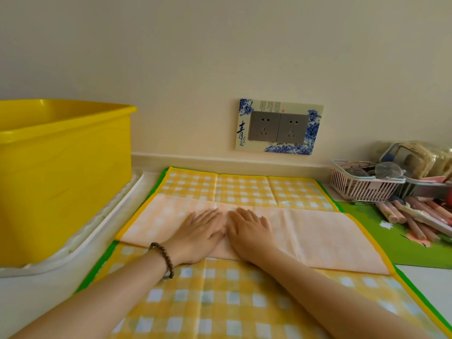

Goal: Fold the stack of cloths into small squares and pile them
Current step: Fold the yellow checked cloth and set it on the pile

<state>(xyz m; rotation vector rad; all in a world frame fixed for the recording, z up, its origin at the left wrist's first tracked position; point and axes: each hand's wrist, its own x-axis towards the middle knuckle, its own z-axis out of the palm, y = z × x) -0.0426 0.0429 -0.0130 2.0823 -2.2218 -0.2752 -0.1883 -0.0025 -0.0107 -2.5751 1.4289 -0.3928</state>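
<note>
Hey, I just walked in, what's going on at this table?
A person is folding cloths. The left hand and the right hand lie flat, side by side, on a pale folded-over band that runs across a yellow checked cloth. The band is a long strip, not yet a small square. A yellow tub stands at the left, a pink basket at the right.

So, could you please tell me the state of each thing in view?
Top cloth: folded over, pale underside up.
Cloth beneath: spread flat, unfolded.
Left hand: flat, pressing the fold.
Right hand: flat, pressing the fold.
Yellow bin: open, no lid.
Wall socket: nothing plugged in.
Pink basket: holding small items.
</note>
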